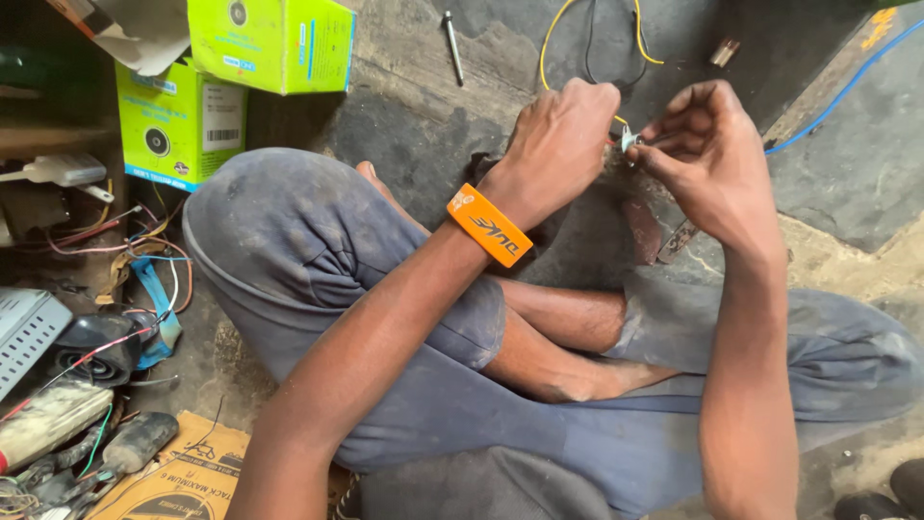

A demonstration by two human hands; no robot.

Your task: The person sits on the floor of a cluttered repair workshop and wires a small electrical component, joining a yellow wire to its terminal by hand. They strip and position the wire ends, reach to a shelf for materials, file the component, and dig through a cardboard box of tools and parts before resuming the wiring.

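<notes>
1. A person sat cross-legged on a worn concrete floor (404, 144), seen from above, both hands raised in front of the knees.
2. Left hand (558, 144), orange wristband (488, 224) on its wrist, was curled shut w/ fingers pinched on a small metal part (628, 141) & a yellow wire (553, 39).
3. Right hand (707, 154) met it; fingers narrow, gripping the same part from the other side.
4. Step, as judged: joining wire to the part. Next move would call for a steady pinch & fine fingertip control.
5. Top left: two lime-green boxes (274, 43), square, w/ blue edging; one has a white barcode label.
6. Bottom left: flat brown cardboard (183, 477) w/ black print, beside loose tools.
7. A blue cable (847, 89) ran off to the right.
</notes>
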